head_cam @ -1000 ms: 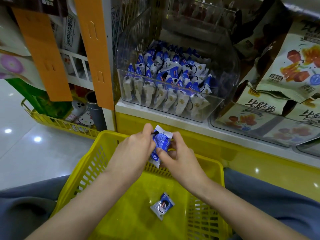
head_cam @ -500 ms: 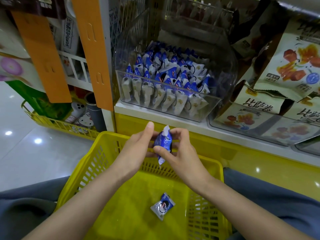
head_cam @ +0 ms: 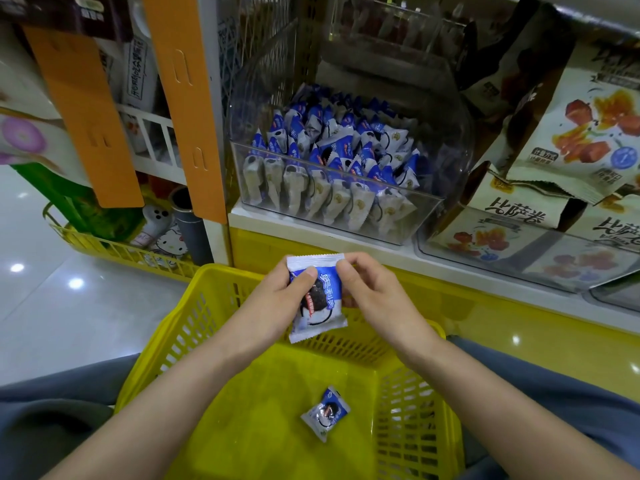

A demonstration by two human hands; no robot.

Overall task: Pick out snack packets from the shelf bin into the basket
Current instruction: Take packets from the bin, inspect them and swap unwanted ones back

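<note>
Blue-and-white snack packet [head_cam: 317,297] held flat, face up, above the far rim of the yellow basket [head_cam: 207,313]. Left hand [head_cam: 277,299] pinches its upper left w/ thumb on front; right hand [head_cam: 375,294] pinches the top right corner, fingers closed on the wrapper. Second packet [head_cam: 325,413] lies on the basket floor, well apart from the hands. Clear shelf bin [head_cam: 339,216] behind, on the shelf, packed w/ same packets.

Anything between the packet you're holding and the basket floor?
Nothing visible. The held packet, pinched by left hand and right hand, hangs over the open basket; one packet lies below, bare floor around.
</note>
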